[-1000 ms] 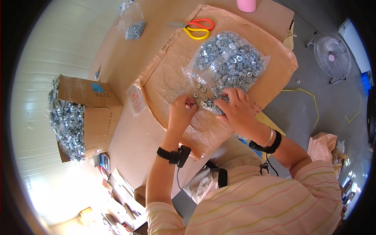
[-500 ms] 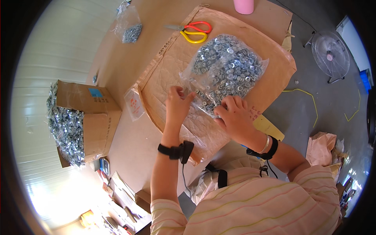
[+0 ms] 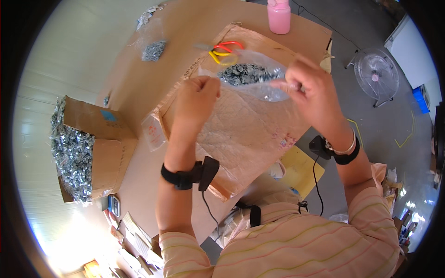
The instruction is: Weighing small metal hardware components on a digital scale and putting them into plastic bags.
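Note:
A clear plastic bag of small metal washers [image 3: 248, 75] is raised and pulled wide between my two hands, its mouth side facing me. At its left edge, my left hand [image 3: 199, 99] is closed in a pinch on the plastic. My right hand [image 3: 311, 88], slightly blurred, grips the bag's right edge between thumb and fingers. Below the bag lies a large brown paper sack [image 3: 245, 134], flat on the table. Scissors [image 3: 225, 52] with one red and one yellow handle rest just beyond the bag, partly behind its plastic.
To the left stands an open cardboard box [image 3: 111, 148] heaped with metal pieces [image 3: 72, 153]. A small bag of screws [image 3: 154, 50] lies at the far left, and a pink bottle [image 3: 279, 18] at the far edge. A fan [image 3: 376, 76] stands on the floor at right.
Both hands have risen and moved apart, lifting and spreading the bag's edge. The bag, which lay flat on the paper sack, is now tipped up, with its washers gathered at the far side.

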Action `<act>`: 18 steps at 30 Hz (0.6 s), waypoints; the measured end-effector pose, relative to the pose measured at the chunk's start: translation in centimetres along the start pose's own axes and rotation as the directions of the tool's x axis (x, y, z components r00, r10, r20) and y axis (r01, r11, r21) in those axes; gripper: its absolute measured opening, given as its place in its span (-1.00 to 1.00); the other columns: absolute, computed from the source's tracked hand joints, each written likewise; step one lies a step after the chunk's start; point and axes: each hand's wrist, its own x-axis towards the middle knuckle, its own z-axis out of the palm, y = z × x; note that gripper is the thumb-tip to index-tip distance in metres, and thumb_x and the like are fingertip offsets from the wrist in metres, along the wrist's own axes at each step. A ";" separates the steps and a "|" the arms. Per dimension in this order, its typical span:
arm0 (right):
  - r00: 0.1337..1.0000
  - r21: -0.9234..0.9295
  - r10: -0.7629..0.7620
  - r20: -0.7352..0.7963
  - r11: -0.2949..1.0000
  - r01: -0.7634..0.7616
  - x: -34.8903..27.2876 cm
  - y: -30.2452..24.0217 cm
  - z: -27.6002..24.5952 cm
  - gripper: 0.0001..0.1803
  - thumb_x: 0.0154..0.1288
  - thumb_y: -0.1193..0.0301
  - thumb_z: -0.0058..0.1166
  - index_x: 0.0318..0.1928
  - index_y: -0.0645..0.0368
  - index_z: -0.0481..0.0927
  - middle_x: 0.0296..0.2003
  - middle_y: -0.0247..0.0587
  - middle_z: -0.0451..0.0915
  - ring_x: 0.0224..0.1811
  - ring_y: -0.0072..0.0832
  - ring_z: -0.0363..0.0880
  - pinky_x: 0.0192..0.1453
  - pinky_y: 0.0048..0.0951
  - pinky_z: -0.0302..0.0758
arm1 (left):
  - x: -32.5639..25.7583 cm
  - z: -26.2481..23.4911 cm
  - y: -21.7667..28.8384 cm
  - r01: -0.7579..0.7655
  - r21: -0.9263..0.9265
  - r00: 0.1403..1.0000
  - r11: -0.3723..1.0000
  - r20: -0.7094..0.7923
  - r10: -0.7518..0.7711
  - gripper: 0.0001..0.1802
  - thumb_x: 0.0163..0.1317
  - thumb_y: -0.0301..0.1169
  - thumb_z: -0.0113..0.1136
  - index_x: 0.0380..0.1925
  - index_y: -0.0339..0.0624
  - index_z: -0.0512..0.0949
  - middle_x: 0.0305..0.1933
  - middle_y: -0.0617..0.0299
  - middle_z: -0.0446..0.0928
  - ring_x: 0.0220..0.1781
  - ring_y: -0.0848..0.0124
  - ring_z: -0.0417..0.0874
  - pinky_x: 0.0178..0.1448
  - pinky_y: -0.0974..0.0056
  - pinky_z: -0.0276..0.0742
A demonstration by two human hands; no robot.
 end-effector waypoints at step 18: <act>0.874 -0.132 0.337 0.349 0.941 -0.310 -15.5 2.2 6.2 -0.73 0.26 0.39 0.26 -0.15 0.20 0.47 -0.15 -0.02 0.43 -0.11 -0.03 0.46 0.03 -0.17 0.42 | -2.9 1.1 -3.3 0.100 -0.259 0.991 0.961 0.115 -0.072 -0.65 0.43 -0.23 0.14 -0.54 -0.14 0.54 -0.60 0.40 0.41 -0.57 0.65 0.35 -0.46 0.48 0.22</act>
